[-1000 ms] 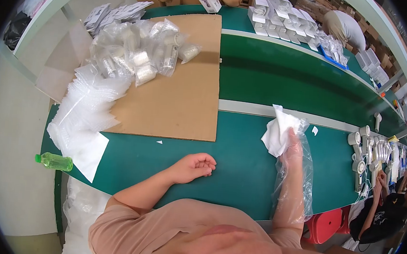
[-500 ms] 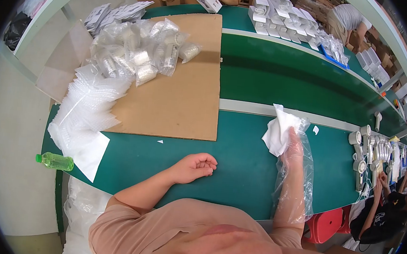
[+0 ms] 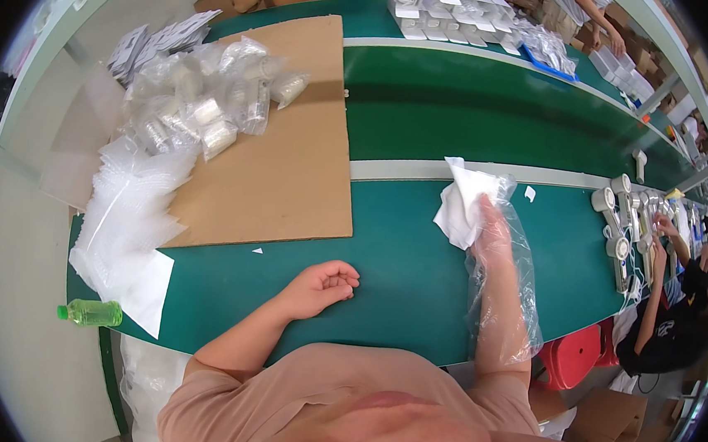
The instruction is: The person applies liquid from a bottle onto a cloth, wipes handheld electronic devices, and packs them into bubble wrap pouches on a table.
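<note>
My left hand (image 3: 325, 289) rests on the green table (image 3: 401, 258) with its fingers curled in and nothing visible inside them. A clear plastic bag (image 3: 524, 276) covers my right hand (image 3: 493, 224) and runs down the forearm. At the fingers of that hand a crumpled white cloth (image 3: 460, 206) is gripped; part of it is hidden by the hand and film. Beyond my left hand lies a sheet of brown cardboard (image 3: 290, 191).
Bagged white items (image 3: 213, 110) are heaped on the cardboard, beside a fanned stack of translucent sleeves (image 3: 127, 203). A green bottle (image 3: 91, 312) lies at the left edge. White handheld devices (image 3: 620, 217) line the right end, near a co-worker's arms. White boxes (image 3: 445, 12) stand across.
The camera's view has shifted, while my two hands keep much the same pose and place on the table. Across the way, a standing person's hand now reaches toward white boxes.
</note>
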Available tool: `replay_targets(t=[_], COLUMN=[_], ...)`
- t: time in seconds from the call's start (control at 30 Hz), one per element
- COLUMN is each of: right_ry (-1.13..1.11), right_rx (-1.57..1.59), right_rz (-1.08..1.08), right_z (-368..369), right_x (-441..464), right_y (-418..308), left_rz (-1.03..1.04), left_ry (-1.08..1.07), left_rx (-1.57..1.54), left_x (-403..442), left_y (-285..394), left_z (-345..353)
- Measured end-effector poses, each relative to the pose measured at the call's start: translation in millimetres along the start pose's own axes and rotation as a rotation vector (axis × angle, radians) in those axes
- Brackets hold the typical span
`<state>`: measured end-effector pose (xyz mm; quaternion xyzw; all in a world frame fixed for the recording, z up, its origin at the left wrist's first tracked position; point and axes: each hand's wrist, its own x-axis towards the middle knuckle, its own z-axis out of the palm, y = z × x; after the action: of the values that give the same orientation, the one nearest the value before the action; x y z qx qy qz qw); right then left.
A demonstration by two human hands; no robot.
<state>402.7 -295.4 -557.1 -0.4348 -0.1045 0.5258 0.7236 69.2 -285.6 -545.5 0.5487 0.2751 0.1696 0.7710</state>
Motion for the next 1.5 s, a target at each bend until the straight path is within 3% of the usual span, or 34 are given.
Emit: replay_targets(t=[1.27, 1.33, 1.5], right_ry=[-0.019, -0.126, -0.142], right_rx=[0.094, 0.073, 0.052], right_rz=[0.041, 0.024, 0.017], right_z=[10, 9, 14], right_x=[-12, -13, -19], right_y=[-6, -7, -10], left_rz=[0.019, 0.025, 0.023], left_ry=[0.053, 0.053, 0.049], left_rx=[0.062, 0.041, 0.044], left_x=[0, 1, 1], left_y=[-2, -2, -3], left_z=[3, 2, 3])
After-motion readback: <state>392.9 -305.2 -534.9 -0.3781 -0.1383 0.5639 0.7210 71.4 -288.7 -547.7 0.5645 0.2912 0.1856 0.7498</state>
